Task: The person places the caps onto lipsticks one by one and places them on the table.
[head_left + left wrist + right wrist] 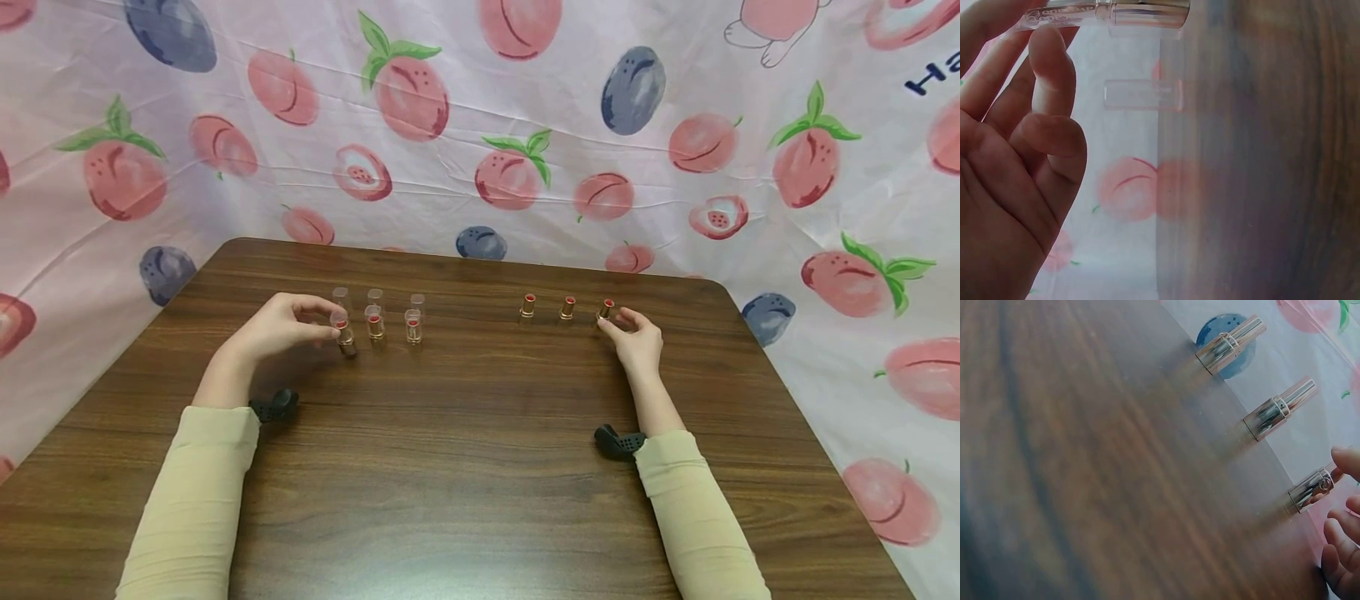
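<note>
At the left of the table, my left hand (281,327) pinches the clear cap of a capped lipstick (346,340); its gold base (1150,12) sticks out past the fingers. Beside it stand two more capped lipsticks, a middle one (376,326) and a right one (413,328). My right hand (639,342) has its thumb and a finger at the rightmost uncapped lipstick (606,307), which leans slightly and shows a red tip. To its left, a middle uncapped lipstick (567,307) and a left one (1229,347) stand upright.
Behind the capped lipsticks stand three loose clear caps, a left (341,295), a middle (375,296) and a right one (417,302). A fruit-print cloth (420,183) hangs beyond the back edge of the brown wooden table (450,467).
</note>
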Available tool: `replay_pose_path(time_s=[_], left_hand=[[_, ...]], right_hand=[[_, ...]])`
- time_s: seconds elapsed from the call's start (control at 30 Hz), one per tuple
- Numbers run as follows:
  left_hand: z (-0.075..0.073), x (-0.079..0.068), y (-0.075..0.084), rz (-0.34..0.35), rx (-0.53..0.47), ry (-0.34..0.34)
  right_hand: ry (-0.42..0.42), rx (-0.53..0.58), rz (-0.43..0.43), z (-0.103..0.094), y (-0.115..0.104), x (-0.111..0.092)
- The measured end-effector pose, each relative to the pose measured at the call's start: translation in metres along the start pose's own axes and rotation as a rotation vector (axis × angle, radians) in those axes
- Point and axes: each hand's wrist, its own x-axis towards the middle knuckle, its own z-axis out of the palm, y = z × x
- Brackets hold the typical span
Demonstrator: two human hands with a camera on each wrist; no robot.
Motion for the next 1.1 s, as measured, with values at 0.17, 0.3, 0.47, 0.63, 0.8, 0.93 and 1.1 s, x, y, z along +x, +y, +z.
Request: replay_pose_path(time_s=[0.17,0.3,0.47,0.63,0.8,0.93,1.1], left_hand=[[-0.002,0.001,-0.008,-0.032,0.005,0.004],[-0.003,0.001,-0.013,-0.047,-0.009,0.000],[-0.003,0.004,-0.016,-0.063,-0.009,0.012],[-0.003,0.006,-0.018,-0.060,-0.009,0.016],[-0.003,0.007,-0.019,-0.054,-0.017,0.010],[-0.003,0.007,-0.019,-0.058,-0.014,0.009],[-0.004,0.006,-0.020,-0.076,-0.017,0.003]], right_hand=[[0.003,0.020,0.021,0.001,0.001,0.002],[0.021,-0.025,0.043,0.003,0.000,0.002],[0.038,-0.085,0.073,0.006,0.000,0.003],[0.069,-0.126,0.089,0.009,-0.002,0.003],[0.100,-0.146,0.090,0.011,-0.002,0.003],[0.095,-0.157,0.092,0.013,-0.002,0.003],[0.074,-0.188,0.094,0.014,-0.003,0.003]])
